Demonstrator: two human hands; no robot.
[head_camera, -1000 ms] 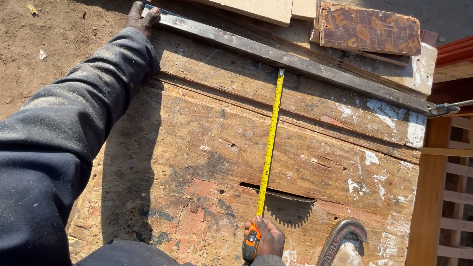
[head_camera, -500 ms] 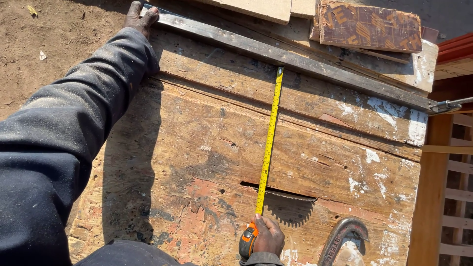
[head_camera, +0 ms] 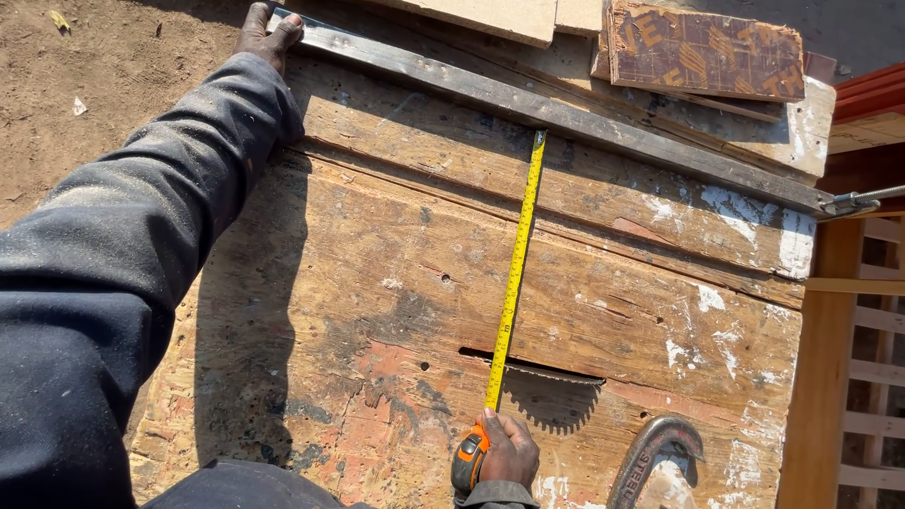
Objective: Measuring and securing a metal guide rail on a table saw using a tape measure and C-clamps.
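My right hand (head_camera: pixel 511 451) grips an orange tape measure case (head_camera: pixel 468 458) at the near edge of a worn wooden saw table (head_camera: pixel 358 283). Its yellow tape (head_camera: pixel 515 273) runs straight away from me, past the slot with the toothed saw blade (head_camera: pixel 551 377), up to a long grey metal bar (head_camera: pixel 528 104) lying aslant across the table's far part. My left hand (head_camera: pixel 267 31), arm stretched out in a dark dusty sleeve, holds the left end of that bar at the table's far left corner.
A reddish patterned board (head_camera: pixel 707 52) and pale boards (head_camera: pixel 490 14) lie beyond the bar. A curved metal piece (head_camera: pixel 655 452) sits near the front right. Bare dirt ground (head_camera: pixel 104 85) is at left; a wooden frame (head_camera: pixel 848 377) stands at right.
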